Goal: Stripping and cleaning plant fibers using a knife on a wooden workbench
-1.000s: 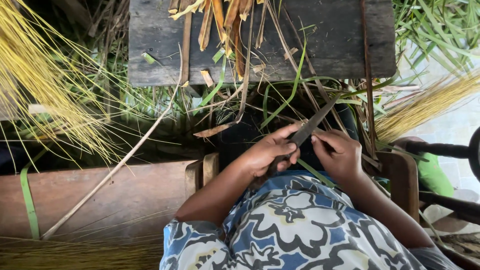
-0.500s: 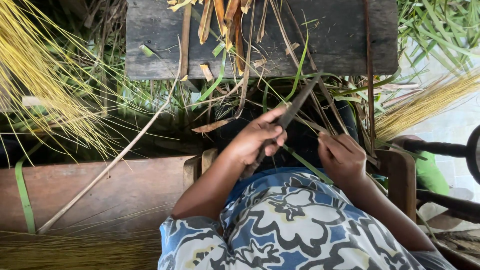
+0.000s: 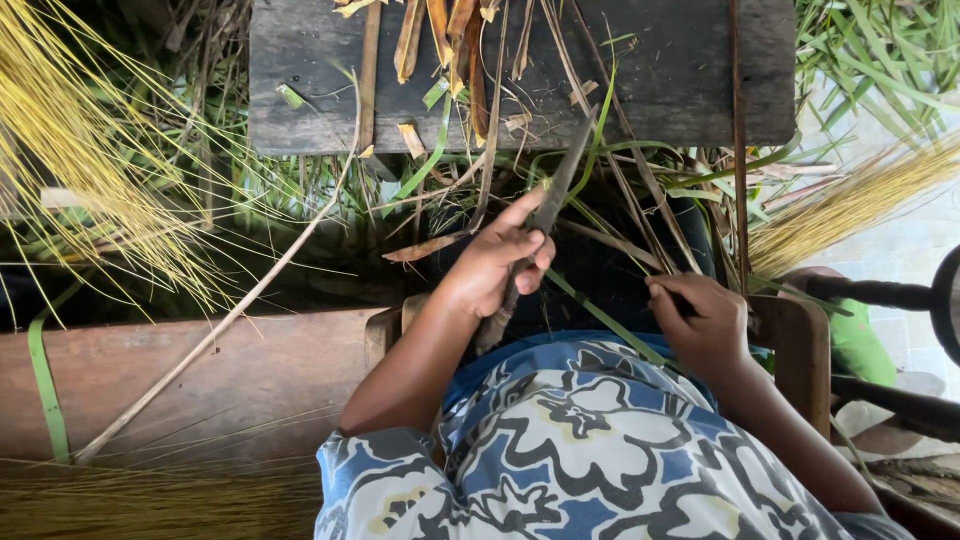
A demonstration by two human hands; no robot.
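Dark weathered planks point(image 3: 300, 90) are lying ahead among green and dry leaf strips, with yellow midribs point(image 3: 90, 170) fanning at left. No packages, labels or signs are showing. Since a second ago, the left hand point(image 3: 495, 265) has been pushing the knife point(image 3: 545, 220) forward, fingers wrapped around it, while the right hand point(image 3: 705, 325) is pinching the green leaf strip point(image 3: 610, 320) over the lap, now drawn apart.

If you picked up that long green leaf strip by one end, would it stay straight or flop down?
Probably it would flop. The green leaf strip looks thin and narrow, and similar strips nearby already curve and droop. It seems very light, since the right hand pinches it with just the fingertips. It might tear lengthwise. The knife in the left hand looks stiff by comparison.
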